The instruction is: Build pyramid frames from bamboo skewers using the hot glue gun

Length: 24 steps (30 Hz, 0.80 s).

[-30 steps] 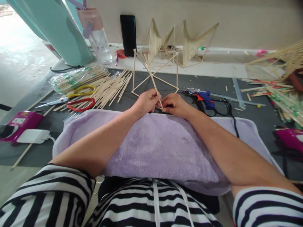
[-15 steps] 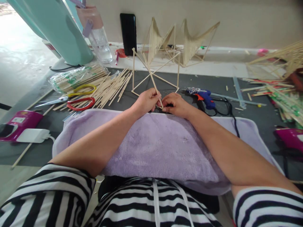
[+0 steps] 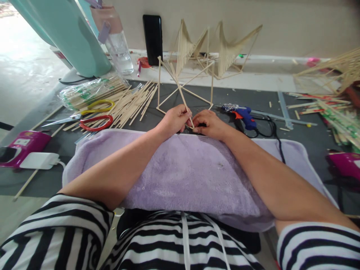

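Note:
A frame of thin wooden sticks (image 3: 183, 98) stands on the dark table in the middle of the view, its near corner between my hands. My left hand (image 3: 177, 119) is closed, its fingers pinching a slanting stick close to that corner. From the right, my right hand (image 3: 208, 123) pinches the same near corner, fingertips beside the stick ends. Just below both hands lies a purple towel (image 3: 180, 172). The fingers hide part of the joint.
Loose sticks (image 3: 136, 107), scissors (image 3: 97, 123) and a bagged bundle (image 3: 90, 92) lie left. A blue glue gun (image 3: 244, 117) with a black cord lies right. Behind are a phone (image 3: 152, 39), a bottle (image 3: 118, 48) and finished stick models (image 3: 225, 56).

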Each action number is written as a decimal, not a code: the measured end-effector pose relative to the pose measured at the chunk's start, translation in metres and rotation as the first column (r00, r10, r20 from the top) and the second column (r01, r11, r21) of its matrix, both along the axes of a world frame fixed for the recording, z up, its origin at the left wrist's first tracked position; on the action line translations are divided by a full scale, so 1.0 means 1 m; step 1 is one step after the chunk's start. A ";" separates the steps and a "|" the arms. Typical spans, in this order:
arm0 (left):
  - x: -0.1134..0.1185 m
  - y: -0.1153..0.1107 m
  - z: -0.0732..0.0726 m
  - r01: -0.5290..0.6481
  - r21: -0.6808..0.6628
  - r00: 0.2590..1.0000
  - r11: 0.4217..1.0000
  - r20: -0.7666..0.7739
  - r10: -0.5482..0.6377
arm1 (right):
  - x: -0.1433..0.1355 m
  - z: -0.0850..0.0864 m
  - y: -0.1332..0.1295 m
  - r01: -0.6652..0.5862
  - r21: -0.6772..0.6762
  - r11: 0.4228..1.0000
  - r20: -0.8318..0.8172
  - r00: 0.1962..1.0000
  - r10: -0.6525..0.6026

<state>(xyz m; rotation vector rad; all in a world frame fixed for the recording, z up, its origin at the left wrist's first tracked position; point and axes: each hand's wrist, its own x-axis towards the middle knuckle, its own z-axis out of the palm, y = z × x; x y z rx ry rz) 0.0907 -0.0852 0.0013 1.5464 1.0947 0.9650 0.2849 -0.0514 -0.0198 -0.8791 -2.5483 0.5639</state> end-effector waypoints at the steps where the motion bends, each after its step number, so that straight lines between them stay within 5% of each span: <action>1: 0.000 0.000 0.000 0.002 -0.001 1.000 1.000 0.000 -0.002 | 0.000 0.000 0.000 -0.010 0.005 1.000 -0.009 1.000 0.010; 24: 0.000 -0.001 0.003 -0.002 -0.017 1.000 1.000 -0.010 0.001 | 0.001 -0.003 0.002 -0.035 0.013 0.999 -0.038 0.999 0.036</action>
